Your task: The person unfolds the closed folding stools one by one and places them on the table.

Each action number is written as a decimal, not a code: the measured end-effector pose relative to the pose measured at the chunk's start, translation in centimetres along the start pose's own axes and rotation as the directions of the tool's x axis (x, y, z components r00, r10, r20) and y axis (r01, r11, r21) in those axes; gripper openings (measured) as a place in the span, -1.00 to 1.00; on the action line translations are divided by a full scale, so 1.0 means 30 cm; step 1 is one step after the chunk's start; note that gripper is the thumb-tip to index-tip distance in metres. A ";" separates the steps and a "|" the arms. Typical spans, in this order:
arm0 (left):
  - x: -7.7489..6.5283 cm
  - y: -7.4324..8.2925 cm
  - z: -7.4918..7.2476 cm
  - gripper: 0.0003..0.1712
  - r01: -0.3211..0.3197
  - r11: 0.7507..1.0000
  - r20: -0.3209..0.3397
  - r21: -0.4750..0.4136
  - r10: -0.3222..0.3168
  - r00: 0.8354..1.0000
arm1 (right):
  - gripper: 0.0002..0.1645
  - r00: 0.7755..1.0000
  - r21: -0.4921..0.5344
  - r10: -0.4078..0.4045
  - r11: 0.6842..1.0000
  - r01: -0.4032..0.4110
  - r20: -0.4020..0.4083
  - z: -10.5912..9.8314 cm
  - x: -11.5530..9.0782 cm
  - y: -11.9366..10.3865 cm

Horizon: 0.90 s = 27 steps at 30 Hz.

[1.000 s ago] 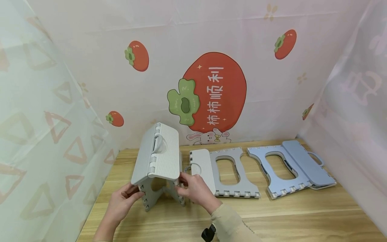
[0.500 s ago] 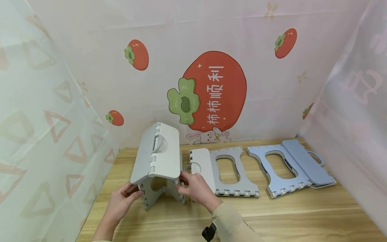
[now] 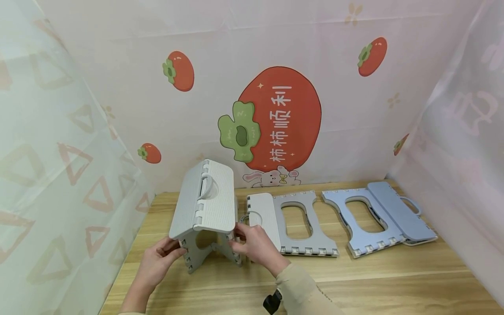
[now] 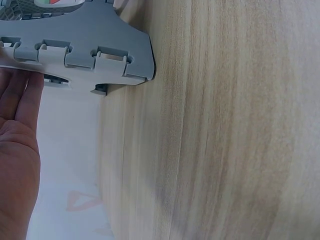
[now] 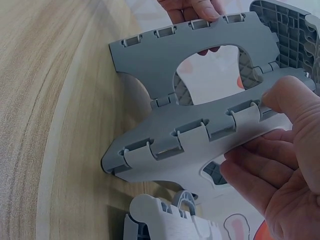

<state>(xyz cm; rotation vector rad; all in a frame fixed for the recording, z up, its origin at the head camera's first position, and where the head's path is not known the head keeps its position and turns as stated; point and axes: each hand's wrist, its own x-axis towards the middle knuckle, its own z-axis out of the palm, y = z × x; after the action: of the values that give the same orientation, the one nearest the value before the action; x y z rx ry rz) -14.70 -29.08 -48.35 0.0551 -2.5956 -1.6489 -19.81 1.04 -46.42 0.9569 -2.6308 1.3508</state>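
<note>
Pinching one standing stool [image 3: 218, 214], left fingers [image 4: 27, 102] and right fingers [image 5: 252, 175], one flat grey stool [image 3: 277, 218], one flat blue stool [image 3: 393, 214]

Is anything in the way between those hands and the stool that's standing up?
No, nothing visible is: the left hand and right hand both grip the standing stool by its leg edges. The folded grey-and-white stool lies beside the right hand, not in between.

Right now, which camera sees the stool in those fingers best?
The head view: the stool shows nearly whole there, with its top and legs. The left wrist view catches just a lower part of one side. The right wrist view sees the legs close up, but only a bit of the top's underside.
</note>
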 end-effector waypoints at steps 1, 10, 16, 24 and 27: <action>0.000 0.000 0.000 -0.41 0.000 1.000 -0.002 0.002 0.000 1.000 | -0.68 1.000 0.000 0.000 1.000 0.000 0.000 0.001 0.000 0.000; 0.002 -0.002 -0.003 -0.40 0.001 1.000 -0.008 -0.015 -0.001 1.000 | -0.68 1.000 0.006 0.006 1.000 -0.006 0.000 0.000 0.001 -0.003; 0.000 -0.002 -0.006 -0.43 0.006 1.000 -0.006 -0.017 -0.006 1.000 | -0.67 1.000 0.007 0.009 1.000 -0.009 0.002 -0.001 0.000 -0.002; -0.002 -0.001 -0.010 -0.44 0.007 1.000 -0.012 0.010 -0.007 1.000 | -0.68 1.000 0.008 0.008 1.000 -0.008 -0.002 -0.001 0.000 -0.001; -0.003 -0.002 -0.011 -0.43 0.003 1.000 -0.016 0.010 -0.003 1.000 | -0.69 1.000 0.008 0.008 1.000 -0.008 -0.002 -0.001 0.000 -0.001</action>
<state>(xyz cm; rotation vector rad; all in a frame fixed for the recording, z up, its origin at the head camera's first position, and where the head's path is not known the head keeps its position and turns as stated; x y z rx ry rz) -14.59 -29.39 -48.28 0.0719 -2.5935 -1.6293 -19.80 1.05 -46.37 0.9470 -2.6324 1.3649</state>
